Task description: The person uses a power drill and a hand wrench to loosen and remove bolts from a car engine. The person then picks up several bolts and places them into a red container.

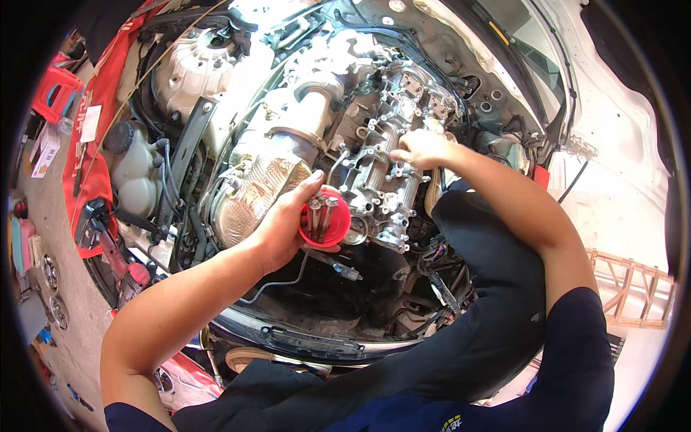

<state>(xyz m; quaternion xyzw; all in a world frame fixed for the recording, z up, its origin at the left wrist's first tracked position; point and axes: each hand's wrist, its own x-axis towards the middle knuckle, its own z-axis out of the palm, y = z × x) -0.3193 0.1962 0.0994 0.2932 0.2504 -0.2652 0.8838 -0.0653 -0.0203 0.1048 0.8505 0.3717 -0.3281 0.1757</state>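
My left hand (pixel 294 218) grips a red plastic cup (pixel 343 222) in front of the engine. Several metal bolts (pixel 322 216) stand tilted inside the cup. My right hand (pixel 424 149) is over the aluminium cylinder head (pixel 378 162), its fingertips down at the top surface between the camshaft housings. The fingers are bent together, and whether they hold a bolt is hidden from this angle. Left of the cylinder head is a catalytic converter (pixel 275 183) with a foil-like heat shield, its lower part next to my left wrist.
A white coolant reservoir (pixel 135 178) and a red-and-black cordless power tool (pixel 127 272) are on the left side of the car. A red fender cover (pixel 89 156) drapes that side. The front crossmember (pixel 313 343) curves below the engine bay. My bent leg (pixel 502 281) rests inside the bay at right.
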